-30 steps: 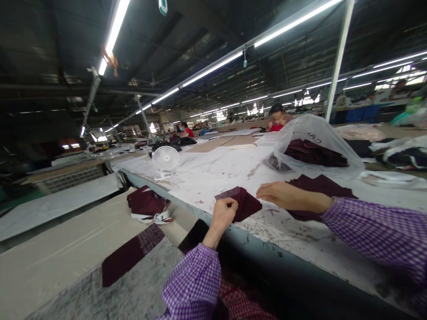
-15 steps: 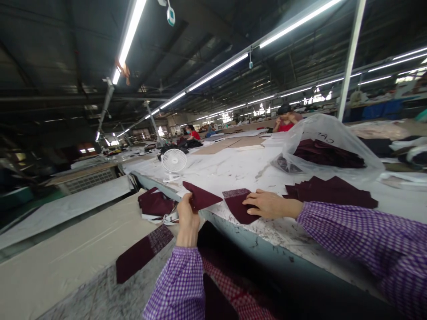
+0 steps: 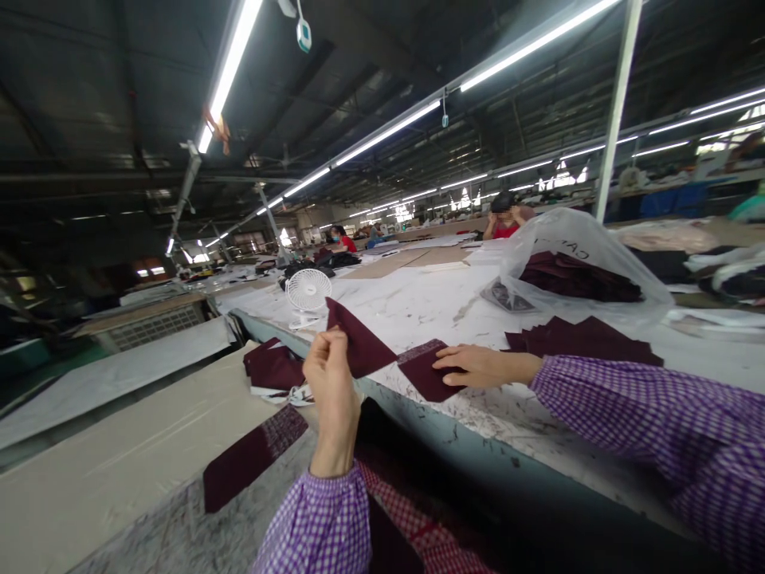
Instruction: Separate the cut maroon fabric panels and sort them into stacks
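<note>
Between the thumb and fingers of my left hand [image 3: 331,391] is the edge of a maroon fabric piece [image 3: 362,341], raised at the table's front edge. My right hand [image 3: 478,365] lies with fingers stretched out over a second maroon cut piece [image 3: 429,373], which has a speckled grey band along its far end. That piece rests flat on the white table [image 3: 400,299]. Right of it, beyond my right forearm, is a fanned stack of maroon pieces [image 3: 586,339]. Another banded maroon piece [image 3: 254,458] lies by itself on the grey surface at lower left.
A small white fan [image 3: 308,291] stands near the table's left edge. An open clear plastic bag [image 3: 627,275] holds more maroon cloth at right. Folded maroon fabric [image 3: 273,367] with white strips sits left of my left hand. A person in red [image 3: 505,219] sits across the table.
My left hand has turned and risen slightly, lifting the near-left corner of its maroon piece higher. My right hand stays on the banded piece.
</note>
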